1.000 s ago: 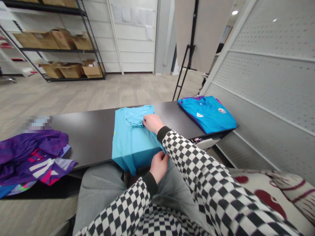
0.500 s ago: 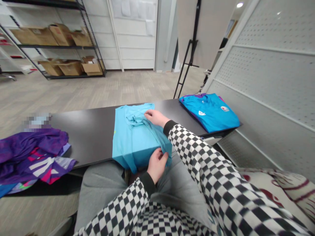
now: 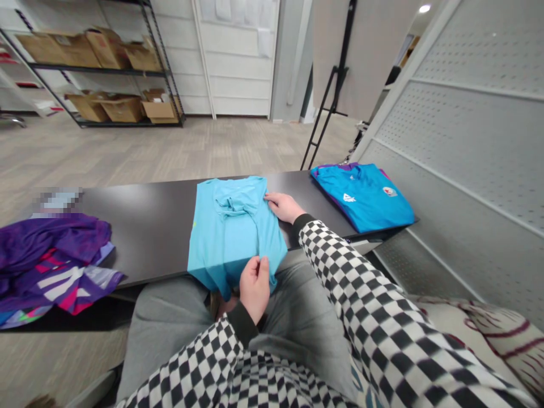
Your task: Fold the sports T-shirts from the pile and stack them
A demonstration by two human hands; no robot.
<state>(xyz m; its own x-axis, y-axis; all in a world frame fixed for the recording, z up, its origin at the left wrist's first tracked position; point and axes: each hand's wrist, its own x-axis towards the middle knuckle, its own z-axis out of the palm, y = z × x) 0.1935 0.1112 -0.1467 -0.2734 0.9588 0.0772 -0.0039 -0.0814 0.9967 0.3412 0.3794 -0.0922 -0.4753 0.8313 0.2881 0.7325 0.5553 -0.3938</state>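
A light blue shirt [image 3: 240, 235] lies on the dark table in front of me, its sides turned inward and a bunched fold near its far end. Its near end hangs over the table's front edge. My right hand [image 3: 285, 207] rests at the shirt's far right edge, fingers stretched out and fingertips touching the cloth. Closer to me, my left hand [image 3: 255, 289] is closed at the hanging near part, thumb and forefinger together at the cloth. The exact grip of the left fingertips is partly hidden.
Folded shirts with a bright blue one [image 3: 365, 198] on top lie at the table's right end. A heap of purple shirts [image 3: 55, 260] covers the left end of the table [image 3: 148, 226]. A perforated panel [image 3: 480, 141] stands to the right, and shelves with boxes [image 3: 123, 107] stand beyond.
The shirt's right side, earlier lifted between both hands, now lies flatter. My right hand has moved slightly right to the edge, letting go of the cloth; my left hand has shifted left.
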